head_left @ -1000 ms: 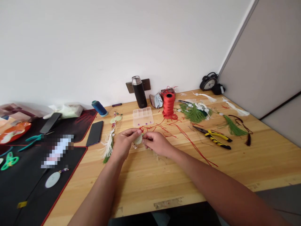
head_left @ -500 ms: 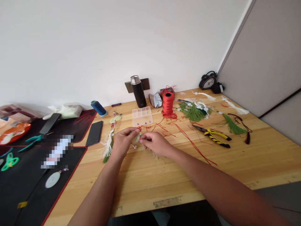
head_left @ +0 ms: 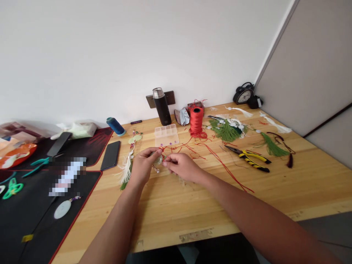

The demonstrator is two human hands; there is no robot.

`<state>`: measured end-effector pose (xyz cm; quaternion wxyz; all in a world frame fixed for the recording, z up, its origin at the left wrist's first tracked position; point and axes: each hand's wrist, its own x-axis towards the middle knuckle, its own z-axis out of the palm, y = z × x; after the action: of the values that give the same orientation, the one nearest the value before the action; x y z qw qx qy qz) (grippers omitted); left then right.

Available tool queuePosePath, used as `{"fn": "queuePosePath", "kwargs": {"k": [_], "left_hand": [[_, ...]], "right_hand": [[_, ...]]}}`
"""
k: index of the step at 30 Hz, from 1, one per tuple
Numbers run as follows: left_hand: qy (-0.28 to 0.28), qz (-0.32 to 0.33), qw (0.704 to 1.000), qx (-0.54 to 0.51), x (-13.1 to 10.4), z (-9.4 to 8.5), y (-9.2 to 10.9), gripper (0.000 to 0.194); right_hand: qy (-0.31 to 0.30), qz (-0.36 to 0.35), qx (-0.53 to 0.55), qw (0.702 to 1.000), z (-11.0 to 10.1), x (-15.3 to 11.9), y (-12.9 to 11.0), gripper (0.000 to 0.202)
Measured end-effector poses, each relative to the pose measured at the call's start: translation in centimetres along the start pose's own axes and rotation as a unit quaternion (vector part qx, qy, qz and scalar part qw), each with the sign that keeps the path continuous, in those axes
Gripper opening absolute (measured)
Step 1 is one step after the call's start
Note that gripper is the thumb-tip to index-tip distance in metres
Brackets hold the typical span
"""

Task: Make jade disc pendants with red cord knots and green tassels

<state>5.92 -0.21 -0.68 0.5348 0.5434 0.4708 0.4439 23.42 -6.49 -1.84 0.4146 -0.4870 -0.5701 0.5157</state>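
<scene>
Both hands meet over the wooden table, just in front of the clear compartment box [head_left: 166,135]. My left hand [head_left: 144,163] is closed, thumb and finger pinching a pale translucent pendant [head_left: 160,160] with red cord [head_left: 162,148] at its top. A short beaded piece [head_left: 156,169] hangs below the pendant. Right beside it my right hand [head_left: 180,165] is closed in a pinch; whatever sits between its fingertips is too small to make out. Several purple beads [head_left: 170,143] lie at the box's front edge.
A red cord spool [head_left: 196,123], green tassels [head_left: 228,131] and yellow-black pliers [head_left: 250,157] lie to the right. A black flask [head_left: 162,108] stands by the wall. Leftward are a phone [head_left: 110,156], a blue thread spool [head_left: 116,126], a white tassel [head_left: 126,167] and green scissors [head_left: 12,189].
The pendant has turned slightly between my fingers, and the beaded piece below shows more. My hands stay in nearly the same place.
</scene>
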Motion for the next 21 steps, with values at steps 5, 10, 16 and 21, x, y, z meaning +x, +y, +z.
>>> {"fn": "queuePosePath", "kwargs": {"k": [5, 10, 16, 21], "left_hand": [[-0.001, -0.006, 1.0, -0.015, 0.11, -0.16, -0.09, 0.042], [-0.003, -0.027, 0.997, -0.066, 0.17, 0.09, 0.0, 0.04], [0.008, -0.05, 0.99, -0.13, 0.29, 0.38, 0.37, 0.038], [0.016, -0.071, 0.986, -0.149, 0.53, 0.1, 0.34, 0.04]], "right_hand": [[0.001, -0.008, -0.002, 1.0, -0.01, 0.0, 0.06, 0.017], [0.003, -0.007, -0.003, 1.0, -0.03, -0.08, -0.17, 0.018], [0.001, -0.014, 0.0, 1.0, -0.08, -0.06, -0.12, 0.018], [0.0, -0.016, 0.004, 1.0, -0.13, -0.05, -0.08, 0.017]]}}
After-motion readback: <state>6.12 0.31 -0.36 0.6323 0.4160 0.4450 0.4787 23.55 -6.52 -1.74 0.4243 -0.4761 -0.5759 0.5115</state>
